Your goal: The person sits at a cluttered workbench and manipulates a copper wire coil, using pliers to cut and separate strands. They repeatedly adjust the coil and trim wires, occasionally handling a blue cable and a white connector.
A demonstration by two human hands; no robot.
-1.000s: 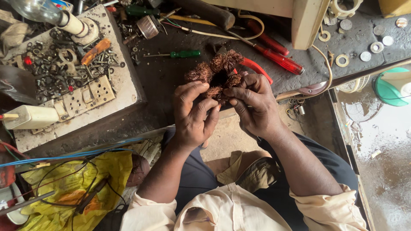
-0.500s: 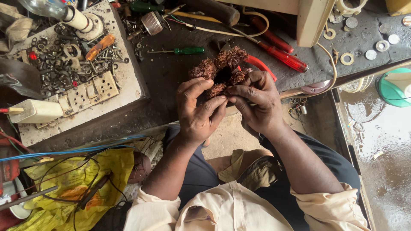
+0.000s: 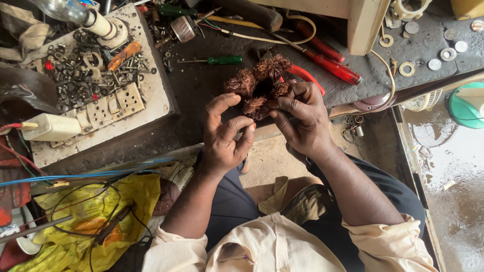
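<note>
At the far left, a tray of screws [image 3: 75,65] is sitting within easy reach. The left hand [image 3: 227,133] is steadying the copper wire coil [image 3: 257,85] over the workbench [image 3: 201,85], fingers loosely curled beneath it. The right hand [image 3: 300,118] is pinching the coil's strands, fingertips clamped, keeping it raised for close work.

The person wears a cream shirt [image 3: 282,247] with sleeves rolled above the elbows, dark trousers [image 3: 237,201] just beyond the shirt's hem, and both forearms bare.
</note>
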